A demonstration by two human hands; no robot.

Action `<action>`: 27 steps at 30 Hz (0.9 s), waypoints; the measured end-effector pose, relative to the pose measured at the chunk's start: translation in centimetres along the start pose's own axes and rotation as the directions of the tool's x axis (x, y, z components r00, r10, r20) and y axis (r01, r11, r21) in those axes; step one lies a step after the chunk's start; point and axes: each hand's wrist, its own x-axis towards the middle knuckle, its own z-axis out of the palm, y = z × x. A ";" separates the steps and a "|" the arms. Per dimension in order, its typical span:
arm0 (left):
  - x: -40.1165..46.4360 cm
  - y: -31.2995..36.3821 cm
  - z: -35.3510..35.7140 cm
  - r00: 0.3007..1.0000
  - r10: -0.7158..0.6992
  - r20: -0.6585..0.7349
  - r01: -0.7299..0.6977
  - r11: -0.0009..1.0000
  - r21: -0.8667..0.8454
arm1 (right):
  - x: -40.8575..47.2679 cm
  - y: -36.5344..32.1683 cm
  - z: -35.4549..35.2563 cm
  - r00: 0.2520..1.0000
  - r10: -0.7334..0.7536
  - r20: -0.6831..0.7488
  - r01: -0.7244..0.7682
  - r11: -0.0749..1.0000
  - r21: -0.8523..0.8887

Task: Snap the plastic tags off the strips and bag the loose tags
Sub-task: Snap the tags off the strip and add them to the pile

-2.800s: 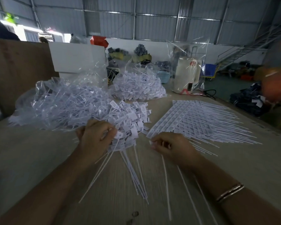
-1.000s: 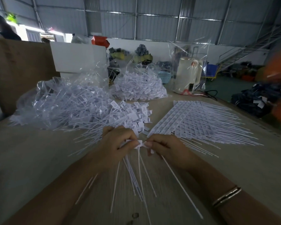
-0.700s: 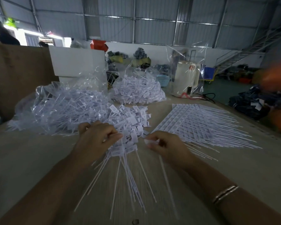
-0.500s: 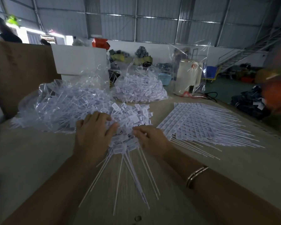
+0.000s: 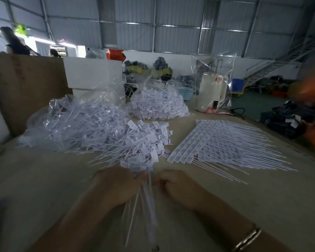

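Observation:
A bundle of loose white tags (image 5: 145, 142) fans out above my hands, its thin tails running down between them toward me. My left hand (image 5: 116, 184) grips the bundle by its tails just under the tag heads. My right hand (image 5: 173, 184) is curled beside it and pinches the tails from the right side. To the right lie flat strips of unsnapped tags (image 5: 220, 142), their tails pointing right. An open clear bag of loose tags (image 5: 75, 122) spreads at the left. A second bag of tags (image 5: 158, 104) stands further back.
A wooden table (image 5: 262, 197) carries everything. A brown cardboard sheet (image 5: 24, 84) stands at the left, a white box (image 5: 93, 73) behind the bags. A white kettle in clear plastic (image 5: 212, 90) stands at the back right. A person (image 5: 13, 42) is far back left.
Both hands have drawn back toward me from the tag heads and closed round the tails, gathering the bundle upright between them. The view is blurred by motion.

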 end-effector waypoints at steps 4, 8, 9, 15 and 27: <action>-0.5 1.3 0.1 0.999 0.040 -0.013 -0.039 0.993 0.111 | 0.1 -0.9 1.0 0.978 -0.204 0.040 0.205 0.978 -0.031; -0.6 1.4 0.1 0.998 0.055 0.018 -0.058 0.977 0.204 | 0.2 0.4 -0.1 0.999 0.017 -0.050 -0.003 0.963 0.269; -0.6 1.4 0.2 0.998 0.054 0.018 -0.057 0.975 0.217 | 0.2 1.0 -0.5 0.992 0.093 -0.089 -0.060 0.947 0.316; -0.7 0.6 -1.0 0.990 0.139 0.012 -0.140 0.990 0.009 | 0.0 3.0 -2.5 0.922 0.294 -0.253 -0.141 0.861 0.488; 8.4 -2.6 -4.9 0.881 0.056 -0.469 -0.061 0.998 0.004 | 0.3 3.2 -2.1 0.951 0.251 -0.179 -0.149 0.882 0.446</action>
